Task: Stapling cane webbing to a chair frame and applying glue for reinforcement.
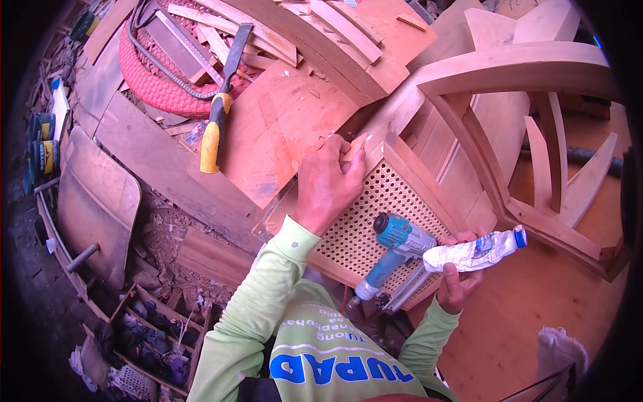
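Note:
My left hand [329,184] is closed at the upper corner of a wooden frame, its thumb and fingers pinching a small piece of wood [355,147]. Woven cane [375,195] fills the frame beside that hand. My right hand [457,285] is wrapped round a crumpled white squeeze tube [462,254] with a blue cap, which points to the right. Just left of the tube, a teal and grey nail gun [406,238] lies over the cane. The tube covers some of my right fingers.
A chisel [213,137] with a yellow handle rests on the wooden board at upper left, near a red woven seat [151,90] and loose wood strips [345,30]. Curved chair frames [516,63] stand at right. A compartmented wooden box [157,335] sits at lower left.

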A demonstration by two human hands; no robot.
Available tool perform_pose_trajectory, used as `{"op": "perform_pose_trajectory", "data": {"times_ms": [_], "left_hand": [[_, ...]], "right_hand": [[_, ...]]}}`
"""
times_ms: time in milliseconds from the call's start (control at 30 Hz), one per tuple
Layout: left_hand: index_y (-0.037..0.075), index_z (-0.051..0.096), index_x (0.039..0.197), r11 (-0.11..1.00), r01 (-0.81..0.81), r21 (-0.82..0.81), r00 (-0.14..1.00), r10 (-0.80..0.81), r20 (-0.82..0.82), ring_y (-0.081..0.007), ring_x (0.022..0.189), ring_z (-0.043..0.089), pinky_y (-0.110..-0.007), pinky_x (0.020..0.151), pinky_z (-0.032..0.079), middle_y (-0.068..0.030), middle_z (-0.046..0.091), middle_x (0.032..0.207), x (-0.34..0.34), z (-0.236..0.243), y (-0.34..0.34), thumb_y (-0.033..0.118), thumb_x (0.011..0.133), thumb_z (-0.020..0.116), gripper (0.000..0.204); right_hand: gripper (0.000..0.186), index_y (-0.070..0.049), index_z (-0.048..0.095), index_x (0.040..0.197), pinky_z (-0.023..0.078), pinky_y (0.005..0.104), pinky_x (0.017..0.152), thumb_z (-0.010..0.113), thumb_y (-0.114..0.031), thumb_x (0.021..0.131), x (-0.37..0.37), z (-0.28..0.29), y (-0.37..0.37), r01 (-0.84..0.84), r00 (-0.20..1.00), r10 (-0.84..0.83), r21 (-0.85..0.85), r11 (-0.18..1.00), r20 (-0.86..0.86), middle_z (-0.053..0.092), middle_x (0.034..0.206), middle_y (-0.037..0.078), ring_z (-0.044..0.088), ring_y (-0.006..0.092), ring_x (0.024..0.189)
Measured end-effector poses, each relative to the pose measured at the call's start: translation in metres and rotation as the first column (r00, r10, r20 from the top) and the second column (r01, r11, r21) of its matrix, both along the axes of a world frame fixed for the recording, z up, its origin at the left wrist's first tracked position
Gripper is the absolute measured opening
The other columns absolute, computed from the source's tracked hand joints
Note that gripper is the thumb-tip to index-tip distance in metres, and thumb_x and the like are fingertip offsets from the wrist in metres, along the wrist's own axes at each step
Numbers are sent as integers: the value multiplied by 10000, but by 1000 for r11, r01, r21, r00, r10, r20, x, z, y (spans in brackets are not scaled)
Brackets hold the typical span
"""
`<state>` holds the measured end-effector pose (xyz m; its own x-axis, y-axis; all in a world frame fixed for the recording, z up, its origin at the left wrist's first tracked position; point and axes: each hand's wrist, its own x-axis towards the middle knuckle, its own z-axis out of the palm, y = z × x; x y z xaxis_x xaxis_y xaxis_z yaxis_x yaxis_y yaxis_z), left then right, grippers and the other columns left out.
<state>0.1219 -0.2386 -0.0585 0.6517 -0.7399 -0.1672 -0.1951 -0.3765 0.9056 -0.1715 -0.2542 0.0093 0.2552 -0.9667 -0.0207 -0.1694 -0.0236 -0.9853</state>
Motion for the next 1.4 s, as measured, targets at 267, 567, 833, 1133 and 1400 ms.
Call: {"op": "perform_pose_trajectory", "data": {"times_ms": [267,567,833,1133,1400], "left_hand": [[-36,695,929,1000,9,-18,999,-10,-50,-157,608,556,-343,592,466,-91,580,655,1,1,1,216,917,754,260],[-12,693,1012,995,30,-96,999,-33,-31,-219,608,650,-383,587,505,-129,647,675,3,1,15,226,919,763,265],[-11,664,1076,931,329,-157,903,-262,339,-307,699,711,-386,645,568,-180,704,871,12,20,6,112,918,775,229],[3,650,1028,923,361,-133,871,-282,402,-335,688,695,-417,622,538,-177,683,827,1,16,-2,108,931,769,186],[13,637,986,936,321,-146,886,-242,396,-349,679,685,-420,617,533,-173,660,793,-1,14,2,94,936,761,156]], "right_hand": [[1028,97,264,1609,536,470,1050,850,-207,821,1,-3,4,30,999,-30,22,999,16,565,1319,174,653,300,1165],[1014,108,269,1601,545,462,1042,843,-205,827,-3,-1,8,40,999,-39,-4,999,29,564,1312,182,655,301,1157],[978,80,272,1613,519,452,1069,816,-198,849,-23,-2,19,59,998,-59,-16,998,27,564,1342,172,649,289,1178],[1016,118,279,1599,523,417,1032,848,-222,830,-44,-2,32,166,985,-166,14,986,35,576,1315,173,651,264,1141],[998,107,280,1602,525,416,1022,831,-209,833,-45,-5,28,153,987,-154,23,988,51,576,1312,175,651,270,1150]]}}
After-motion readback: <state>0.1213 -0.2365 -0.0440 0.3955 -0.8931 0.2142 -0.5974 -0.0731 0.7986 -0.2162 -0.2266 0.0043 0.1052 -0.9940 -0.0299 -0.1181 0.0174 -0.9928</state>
